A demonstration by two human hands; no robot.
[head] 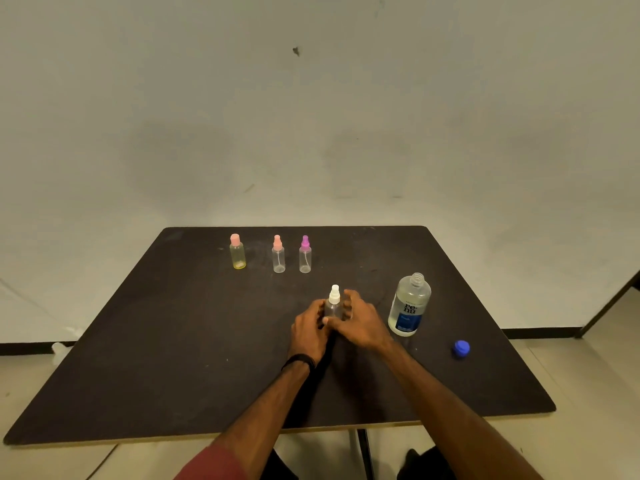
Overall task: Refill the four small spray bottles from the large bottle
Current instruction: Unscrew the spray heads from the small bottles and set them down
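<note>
Both hands clamped on white-cap spray bottle, mid table.
L hand + R hand wrap its body, upright. Large bottle uncapped just right; blue cap nearby. 3 spray bottles at back.

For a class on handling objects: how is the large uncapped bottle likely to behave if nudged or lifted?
The large bottle looks nearly full of clear liquid, so probably heavy for its size. It stands tall on a narrow base, so a high push might tip it. Its neck is open, the blue cap lying apart on the table, so tipping would likely spill.
</note>
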